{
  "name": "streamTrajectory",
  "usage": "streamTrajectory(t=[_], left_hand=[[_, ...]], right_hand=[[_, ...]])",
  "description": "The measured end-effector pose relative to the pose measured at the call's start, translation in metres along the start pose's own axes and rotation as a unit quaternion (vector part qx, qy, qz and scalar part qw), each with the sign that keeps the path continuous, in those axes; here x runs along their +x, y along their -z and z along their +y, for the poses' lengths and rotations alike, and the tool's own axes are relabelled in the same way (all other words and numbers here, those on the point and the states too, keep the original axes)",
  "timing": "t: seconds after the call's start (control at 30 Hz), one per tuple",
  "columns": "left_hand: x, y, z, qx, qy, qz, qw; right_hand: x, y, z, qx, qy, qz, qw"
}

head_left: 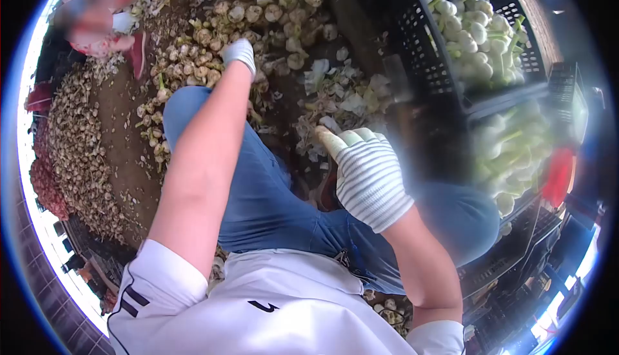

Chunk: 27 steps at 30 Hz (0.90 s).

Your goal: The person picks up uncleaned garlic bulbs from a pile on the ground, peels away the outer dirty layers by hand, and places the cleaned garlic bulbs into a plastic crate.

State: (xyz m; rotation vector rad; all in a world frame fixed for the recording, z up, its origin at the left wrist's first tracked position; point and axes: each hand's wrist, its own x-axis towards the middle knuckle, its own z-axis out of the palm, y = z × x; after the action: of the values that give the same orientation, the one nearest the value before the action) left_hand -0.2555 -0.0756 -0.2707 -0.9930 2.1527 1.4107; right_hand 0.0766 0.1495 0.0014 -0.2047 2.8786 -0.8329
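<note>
My left hand point(240, 57), in a white striped glove, reaches out to a heap of garlic bulbs point(200, 52) on the ground. Its fingers point away from me and are hidden, so any bulb in them does not show. Nearer to me, above my right thigh, is my right hand point(371, 174) in a striped glove with worn, yellowed fingertips. The fingers are curled in, and what they hold, if anything, is out of sight. Just beyond it lie papery garlic skins point(351, 100) in a loose pile.
A black plastic crate point(445, 75) of cleaned white garlic point(480, 39) stands at the right. More white garlic point(516, 149) lies in front of it, blurred. Another person point(103, 13) is at the upper left, near a long heap of small bulbs point(77, 142).
</note>
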Motion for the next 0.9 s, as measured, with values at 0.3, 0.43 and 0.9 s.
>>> streamTrajectory(t=[0.3, 0.43, 0.9], left_hand=[[-0.076, -0.035, 0.009, 0.490, -0.310, -0.102, 0.808], [-0.063, -0.073, -0.032, 0.575, -0.321, -0.147, 0.738], [-0.167, -0.064, 0.012, -0.007, -0.085, -0.429, 0.899]], right_hand=[[0.012, 0.006, 0.004, 0.108, -0.016, -0.142, 0.984], [0.021, -0.001, 0.012, 0.102, -0.042, -0.112, 0.988], [0.015, 0.004, 0.022, 0.124, -0.103, 0.161, 0.974]])
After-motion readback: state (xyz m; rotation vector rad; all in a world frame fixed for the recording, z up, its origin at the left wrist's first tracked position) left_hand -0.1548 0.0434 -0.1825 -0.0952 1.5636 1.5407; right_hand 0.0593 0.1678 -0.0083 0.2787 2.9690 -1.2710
